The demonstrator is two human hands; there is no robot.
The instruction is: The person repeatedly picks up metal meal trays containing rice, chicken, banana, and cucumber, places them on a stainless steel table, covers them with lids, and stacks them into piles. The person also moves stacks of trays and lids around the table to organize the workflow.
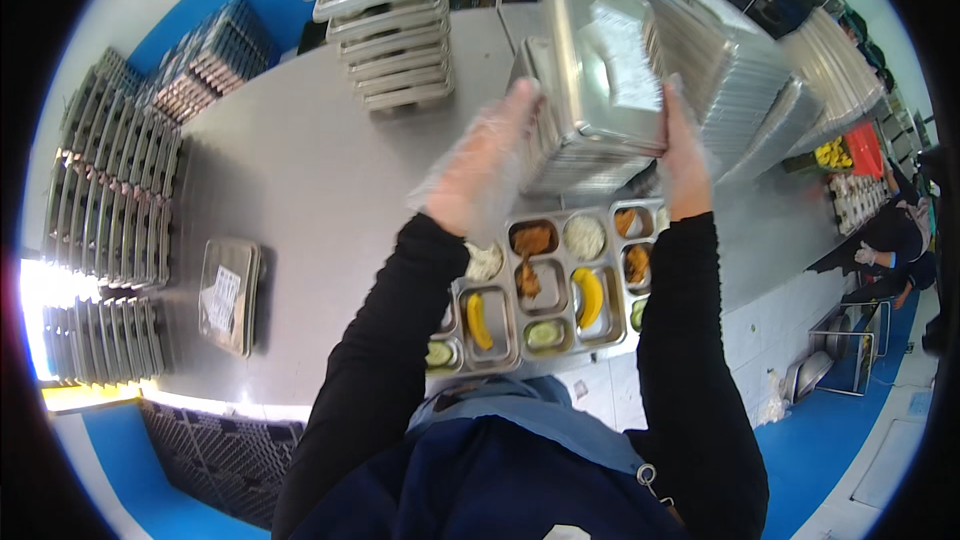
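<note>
My left hand [484, 157], in a clear plastic glove, is at the left side of a stack of metal tray lids [592, 52]; the top lid bears a paper with writing. My right hand [682, 150], gloved too, touches the right edge of that top lid. The image is blurred there, and whether my left fingers grip it is unclear. Below my hands, compartment trays of steel [511, 315] lie side by side, holding white rice [584, 237], browned food pieces [532, 240], a banana [589, 298] and cucumber slices [543, 333]. My sleeves partly hide the outer trays.
A tall stack of lidded trays [401, 52] stands at the back. More lid stacks [712, 52] are at back right, tray stacks [112, 187] at far left. One closed tray [229, 296] lies on the metal table [315, 187]. Co-workers [904, 232] are at far right.
</note>
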